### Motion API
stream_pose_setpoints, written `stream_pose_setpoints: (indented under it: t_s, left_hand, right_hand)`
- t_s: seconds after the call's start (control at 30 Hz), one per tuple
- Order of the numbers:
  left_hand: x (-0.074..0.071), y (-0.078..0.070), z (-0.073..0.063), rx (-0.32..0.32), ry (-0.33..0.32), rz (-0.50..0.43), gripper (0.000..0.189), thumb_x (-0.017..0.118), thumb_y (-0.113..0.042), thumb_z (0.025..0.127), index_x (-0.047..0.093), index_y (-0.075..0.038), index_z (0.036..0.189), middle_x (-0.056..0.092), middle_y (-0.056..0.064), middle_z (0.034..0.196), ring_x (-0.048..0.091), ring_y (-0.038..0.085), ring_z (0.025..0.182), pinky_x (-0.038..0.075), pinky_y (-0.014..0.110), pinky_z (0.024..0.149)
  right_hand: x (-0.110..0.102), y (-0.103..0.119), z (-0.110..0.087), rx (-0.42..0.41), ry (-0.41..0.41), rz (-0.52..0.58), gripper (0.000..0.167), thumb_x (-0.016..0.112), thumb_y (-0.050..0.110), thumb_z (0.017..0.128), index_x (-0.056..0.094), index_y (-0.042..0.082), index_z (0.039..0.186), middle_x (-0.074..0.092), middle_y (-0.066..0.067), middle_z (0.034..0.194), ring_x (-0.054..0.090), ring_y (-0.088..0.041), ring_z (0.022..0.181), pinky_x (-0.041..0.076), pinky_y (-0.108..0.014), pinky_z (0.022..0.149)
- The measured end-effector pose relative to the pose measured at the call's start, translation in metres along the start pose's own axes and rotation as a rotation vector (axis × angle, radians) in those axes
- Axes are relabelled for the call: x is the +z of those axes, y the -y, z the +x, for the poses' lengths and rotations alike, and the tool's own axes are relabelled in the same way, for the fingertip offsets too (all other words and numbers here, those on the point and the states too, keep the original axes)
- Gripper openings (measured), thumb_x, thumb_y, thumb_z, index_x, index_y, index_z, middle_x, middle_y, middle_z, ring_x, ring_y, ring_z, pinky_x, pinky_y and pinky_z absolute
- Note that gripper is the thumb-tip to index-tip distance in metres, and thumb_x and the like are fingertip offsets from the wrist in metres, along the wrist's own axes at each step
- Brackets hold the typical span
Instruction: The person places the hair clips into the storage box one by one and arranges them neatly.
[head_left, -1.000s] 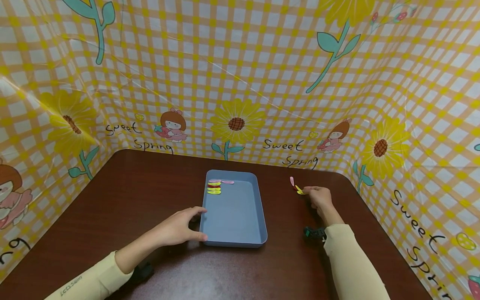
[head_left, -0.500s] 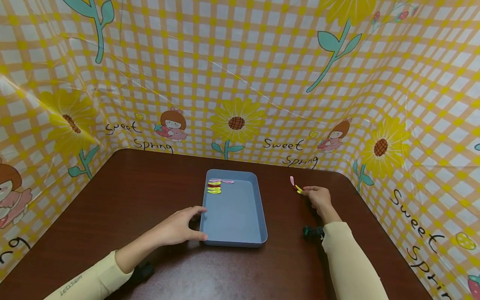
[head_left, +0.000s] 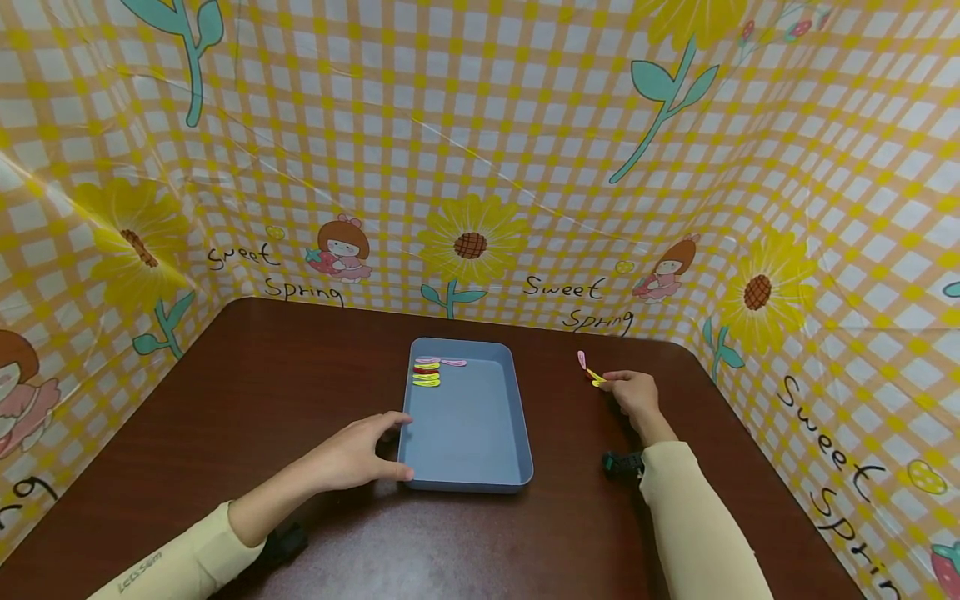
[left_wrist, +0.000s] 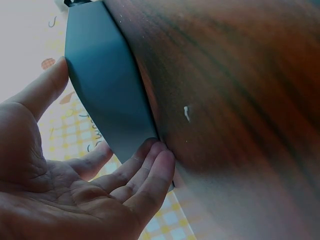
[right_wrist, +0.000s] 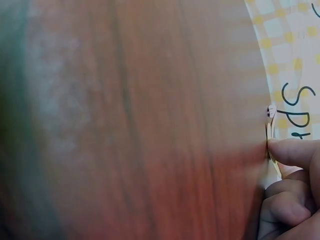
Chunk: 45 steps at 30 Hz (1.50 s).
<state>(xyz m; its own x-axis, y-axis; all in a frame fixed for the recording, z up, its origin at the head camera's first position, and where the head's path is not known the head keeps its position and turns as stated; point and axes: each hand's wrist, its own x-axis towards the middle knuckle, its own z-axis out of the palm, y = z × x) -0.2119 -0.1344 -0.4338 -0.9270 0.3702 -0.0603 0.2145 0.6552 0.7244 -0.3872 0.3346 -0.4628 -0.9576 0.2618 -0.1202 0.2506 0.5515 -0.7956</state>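
My left hand [head_left: 352, 452] grips the left side of a blue-grey tray [head_left: 472, 433]. In the left wrist view, its thumb [left_wrist: 52, 85] reaches the rim while several fingers [left_wrist: 157, 162] bend against the wall's lower edge. To the right of the tray, my right hand [head_left: 636, 395] pinches a yellow snap hair clip [head_left: 597, 383] at the table. A pink hair clip [head_left: 581, 359] lies just beyond, with another yellow clip [head_left: 592, 375] and a bit of red beside the fingertips. The thumb [right_wrist: 285, 150] partly hides the clips in the right wrist view.
Inside the tray's far left corner, yellow clips [head_left: 427, 383] and a red clip [head_left: 425, 372] lie in a column below pink clips [head_left: 453, 362]. Checked, flower-printed cloth [head_left: 472, 150] stands around the back and sides of the dark wooden table [head_left: 300, 358].
My right hand has barely shifted, staying at the yellow clip. The left hand and the tray keep their places; the whole head view has moved slightly.
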Motion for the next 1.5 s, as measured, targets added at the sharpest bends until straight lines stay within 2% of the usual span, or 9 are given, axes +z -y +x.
stream_pose_setpoints:
  t_s: [0.1, 0.37, 0.63, 0.77, 1.17, 1.37, 1.5]
  left_hand:
    - [0.0, 0.001, 0.0, 0.0, -0.003, 0.004, 0.078, 0.084, -0.043, 0.081, 0.051, -0.014, 0.145, 0.056, 0.012, 0.144, 0.052, 0.032, 0.134, 0.043, 0.056, 0.105]
    - [-0.001, 0.001, 0.0, 0.013, -0.006, 0.004, 0.079, 0.084, -0.044, 0.081, 0.051, -0.013, 0.145, 0.056, 0.013, 0.144, 0.052, 0.032, 0.134, 0.043, 0.056, 0.105]
    - [-0.002, -0.001, -0.001, 0.013, -0.001, 0.0, 0.078, 0.083, -0.043, 0.081, 0.051, -0.012, 0.146, 0.055, 0.013, 0.144, 0.051, 0.032, 0.134, 0.043, 0.056, 0.106]
    - [-0.002, -0.001, -0.001, 0.012, -0.002, -0.001, 0.078, 0.084, -0.042, 0.081, 0.051, -0.012, 0.145, 0.055, 0.013, 0.144, 0.051, 0.032, 0.134, 0.043, 0.056, 0.106]
    - [-0.001, -0.001, 0.0, 0.017, -0.001, -0.001, 0.078, 0.083, -0.043, 0.081, 0.051, -0.013, 0.146, 0.055, 0.013, 0.145, 0.051, 0.032, 0.135, 0.042, 0.056, 0.106]
    - [0.0, 0.0, -0.001, 0.012, 0.0, -0.008, 0.079, 0.083, -0.042, 0.081, 0.05, -0.012, 0.146, 0.054, 0.013, 0.146, 0.051, 0.033, 0.135, 0.042, 0.057, 0.106]
    - [-0.001, -0.001, -0.001, 0.007, 0.001, -0.007, 0.079, 0.083, -0.042, 0.082, 0.05, -0.012, 0.146, 0.054, 0.013, 0.145, 0.051, 0.032, 0.135, 0.042, 0.057, 0.106]
  right_hand:
    - [0.0, 0.001, 0.0, -0.005, -0.005, 0.001, 0.033, 0.068, 0.013, 0.092, 0.069, -0.002, 0.122, 0.057, 0.001, 0.073, 0.034, -0.009, 0.043, 0.034, -0.026, 0.043]
    - [0.0, 0.001, 0.001, -0.027, -0.015, -0.007, 0.031, 0.067, 0.011, 0.093, 0.07, -0.003, 0.121, 0.061, -0.001, 0.076, 0.034, -0.008, 0.043, 0.034, -0.026, 0.043]
    - [0.0, 0.002, -0.001, -0.033, -0.016, -0.018, 0.031, 0.065, 0.011, 0.094, 0.069, -0.004, 0.122, 0.054, 0.004, 0.062, 0.033, -0.008, 0.042, 0.033, -0.026, 0.043]
    - [-0.001, 0.0, 0.0, -0.033, -0.007, -0.011, 0.032, 0.064, 0.011, 0.095, 0.068, -0.004, 0.123, 0.053, 0.004, 0.059, 0.032, -0.008, 0.041, 0.034, -0.026, 0.042]
    - [-0.005, -0.002, -0.002, -0.026, 0.014, 0.018, 0.032, 0.063, 0.013, 0.097, 0.067, -0.004, 0.124, 0.065, -0.005, 0.085, 0.033, -0.008, 0.042, 0.035, -0.027, 0.042]
    - [-0.005, 0.002, -0.009, -0.014, 0.037, 0.042, 0.032, 0.061, 0.012, 0.099, 0.065, -0.004, 0.127, 0.065, -0.004, 0.082, 0.032, -0.008, 0.04, 0.034, -0.026, 0.042]
    - [-0.006, 0.003, -0.011, -0.016, 0.047, 0.04, 0.032, 0.06, 0.012, 0.1, 0.065, -0.003, 0.128, 0.065, -0.006, 0.088, 0.031, -0.008, 0.041, 0.033, -0.026, 0.042]
